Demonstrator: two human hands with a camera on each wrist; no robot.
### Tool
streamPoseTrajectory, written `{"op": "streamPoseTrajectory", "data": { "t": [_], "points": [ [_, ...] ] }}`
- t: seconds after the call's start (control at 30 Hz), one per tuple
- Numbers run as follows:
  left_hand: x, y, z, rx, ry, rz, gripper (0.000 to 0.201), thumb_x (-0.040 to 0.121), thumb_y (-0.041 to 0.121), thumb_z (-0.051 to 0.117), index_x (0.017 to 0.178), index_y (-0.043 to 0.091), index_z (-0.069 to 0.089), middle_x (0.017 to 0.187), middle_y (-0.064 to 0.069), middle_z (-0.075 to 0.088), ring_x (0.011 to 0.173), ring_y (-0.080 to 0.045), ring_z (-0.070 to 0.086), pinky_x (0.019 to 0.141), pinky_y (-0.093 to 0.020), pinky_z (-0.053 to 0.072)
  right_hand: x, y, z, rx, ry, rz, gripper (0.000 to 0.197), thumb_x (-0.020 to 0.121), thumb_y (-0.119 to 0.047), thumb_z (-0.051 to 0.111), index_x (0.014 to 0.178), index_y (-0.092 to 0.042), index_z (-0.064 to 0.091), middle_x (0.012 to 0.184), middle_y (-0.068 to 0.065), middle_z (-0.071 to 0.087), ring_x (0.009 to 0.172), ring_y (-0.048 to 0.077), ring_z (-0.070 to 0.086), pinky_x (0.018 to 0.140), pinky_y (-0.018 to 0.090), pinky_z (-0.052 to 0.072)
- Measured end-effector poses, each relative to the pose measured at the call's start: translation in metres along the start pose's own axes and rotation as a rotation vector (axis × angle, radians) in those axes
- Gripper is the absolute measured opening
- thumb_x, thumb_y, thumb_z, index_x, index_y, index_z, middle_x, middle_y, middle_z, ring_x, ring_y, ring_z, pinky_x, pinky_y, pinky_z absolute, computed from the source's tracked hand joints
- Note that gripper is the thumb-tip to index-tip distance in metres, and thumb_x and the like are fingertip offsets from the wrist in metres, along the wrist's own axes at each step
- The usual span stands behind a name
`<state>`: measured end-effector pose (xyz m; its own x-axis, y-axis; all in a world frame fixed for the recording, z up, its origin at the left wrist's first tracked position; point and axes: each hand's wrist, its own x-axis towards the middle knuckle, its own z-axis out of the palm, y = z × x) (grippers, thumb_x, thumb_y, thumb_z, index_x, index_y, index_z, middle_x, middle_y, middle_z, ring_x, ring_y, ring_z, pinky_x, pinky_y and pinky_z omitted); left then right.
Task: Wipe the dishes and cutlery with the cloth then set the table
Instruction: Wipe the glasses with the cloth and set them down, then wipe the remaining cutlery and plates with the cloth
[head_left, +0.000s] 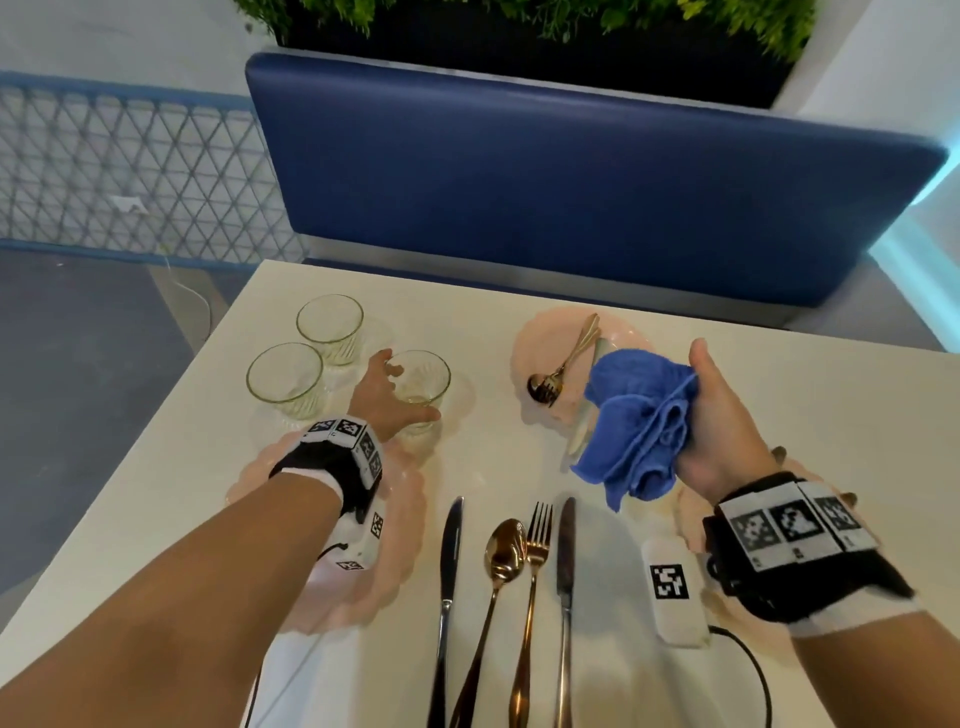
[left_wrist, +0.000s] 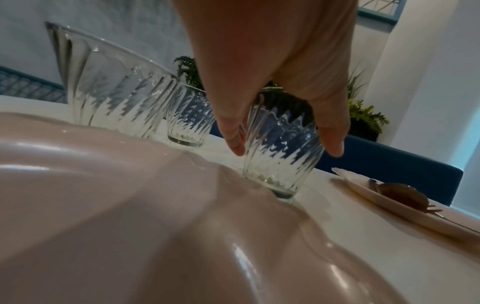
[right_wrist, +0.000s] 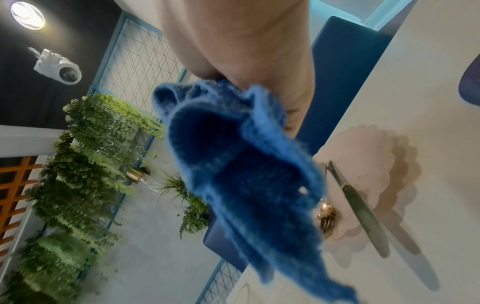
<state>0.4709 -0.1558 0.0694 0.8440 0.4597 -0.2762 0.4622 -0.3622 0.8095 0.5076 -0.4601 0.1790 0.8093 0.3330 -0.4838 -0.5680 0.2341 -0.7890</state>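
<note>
My left hand (head_left: 400, 389) reaches over a pink plate (head_left: 402, 525) and has thumb and fingers on either side of a ribbed clear glass (head_left: 421, 384), which stands on the white table (head_left: 493, 457). The left wrist view shows the fingers (left_wrist: 233, 142) straddling that glass (left_wrist: 280, 156). My right hand (head_left: 711, 415) grips a bunched blue cloth (head_left: 639, 431), held above the far pink plate (head_left: 540, 332). A gold spoon and fork (head_left: 545, 387) and a knife lie on that plate. In the right wrist view the cloth (right_wrist: 246, 174) hangs from the palm.
Two more glasses (head_left: 330, 325) (head_left: 284, 379) stand left of the held one. A knife (head_left: 449, 561), a spoon (head_left: 501, 551), a fork (head_left: 537, 545) and a second knife (head_left: 565, 551) lie side by side at the front. A third pink plate (head_left: 688, 512) sits under my right wrist. A blue bench (head_left: 571, 182) backs the table.
</note>
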Motion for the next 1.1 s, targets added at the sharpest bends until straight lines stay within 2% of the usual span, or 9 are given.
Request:
{"op": "streamPoseTrajectory", "data": {
  "t": [0.1,0.27,0.37,0.5,0.6,0.77,0.87,1.0,1.1],
  "points": [
    [-0.003,0.000,-0.002,0.064,-0.013,-0.006,0.115,0.058,0.017,0.089,0.147,0.011,0.017,0.139,-0.012,0.039,0.127,-0.027,0.042,0.101,-0.036,0.038,0.004,-0.007,-0.012,0.047,0.075,-0.027,0.072,0.094,-0.061,0.024,0.126,-0.004,0.053,0.123,0.018,0.063,0.105,0.025,0.066,0.075,0.033,0.056],
    [-0.017,0.021,-0.010,0.404,-0.026,-0.020,0.124,0.059,0.055,0.080,0.150,0.016,0.006,0.151,-0.015,0.016,0.140,-0.033,0.020,0.112,-0.048,0.027,0.010,-0.012,-0.039,0.110,0.122,-0.011,0.079,0.090,-0.065,0.029,0.132,0.000,0.048,0.132,0.022,0.056,0.123,0.034,0.053,0.096,0.045,0.046],
    [-0.028,0.060,0.011,0.423,0.211,0.238,0.073,0.080,0.047,0.067,0.139,0.016,0.039,0.136,-0.016,0.038,0.125,-0.034,0.036,0.104,-0.045,0.033,0.007,-0.015,-0.058,0.156,0.145,0.002,0.093,0.069,-0.071,0.049,0.133,-0.003,0.049,0.136,0.022,0.052,0.126,0.035,0.051,0.107,0.049,0.038],
    [-0.028,0.115,0.073,0.557,-0.032,0.446,0.026,0.093,0.020,0.053,0.115,0.017,0.064,0.117,-0.009,0.054,0.111,-0.026,0.047,0.098,-0.037,0.040,0.003,-0.020,-0.083,0.176,0.059,0.016,0.108,0.057,-0.072,0.061,0.126,0.011,0.047,0.127,0.032,0.052,0.121,0.041,0.051,0.106,0.047,0.038],
    [-0.013,0.146,0.115,0.654,-0.259,0.377,0.025,0.093,0.016,0.052,0.113,0.014,0.066,0.114,-0.007,0.060,0.106,-0.026,0.056,0.096,-0.032,0.043,0.003,-0.022,-0.102,0.239,-0.007,-0.015,0.100,0.059,-0.074,0.071,0.086,0.014,0.030,0.076,0.026,0.032,0.069,0.041,0.038,0.072,0.038,0.041],
    [0.068,0.145,0.173,0.844,-0.344,0.149,0.034,0.078,0.030,0.065,0.111,0.020,0.061,0.113,-0.004,0.066,0.097,-0.028,0.063,0.091,-0.044,0.049,-0.004,-0.032,-0.131,0.172,0.066,0.008,0.112,0.070,-0.075,0.058,0.125,0.020,0.037,0.119,0.035,0.035,0.124,0.050,0.040,0.105,0.050,0.039],
    [0.043,0.175,0.182,0.941,-0.350,0.154,0.046,0.089,0.027,0.057,0.133,0.023,0.044,0.130,-0.002,0.053,0.116,-0.026,0.055,0.103,-0.042,0.042,-0.003,-0.033,-0.144,0.064,0.095,0.006,0.085,0.082,-0.070,0.040,0.115,0.004,0.063,0.120,0.027,0.060,0.116,0.038,0.056,0.102,0.044,0.045],
    [0.047,0.184,0.206,1.003,-0.333,0.130,0.062,0.090,0.021,0.060,0.144,0.013,0.030,0.141,-0.007,0.047,0.124,-0.027,0.051,0.101,-0.036,0.039,0.005,-0.028,-0.163,0.054,0.064,0.021,0.070,0.092,-0.060,0.033,0.088,-0.002,0.073,0.068,0.011,0.072,0.074,0.020,0.072,0.098,0.039,0.044],
    [0.058,0.183,0.210,1.016,-0.375,0.110,0.069,0.086,0.024,0.065,0.145,0.019,0.030,0.136,-0.007,0.050,0.117,-0.030,0.053,0.102,-0.039,0.039,0.009,-0.030,-0.164,0.026,0.056,0.088,0.074,0.086,-0.064,0.042,0.115,0.001,0.064,0.115,0.023,0.066,0.111,0.032,0.063,0.106,0.043,0.041]
  ]
}}
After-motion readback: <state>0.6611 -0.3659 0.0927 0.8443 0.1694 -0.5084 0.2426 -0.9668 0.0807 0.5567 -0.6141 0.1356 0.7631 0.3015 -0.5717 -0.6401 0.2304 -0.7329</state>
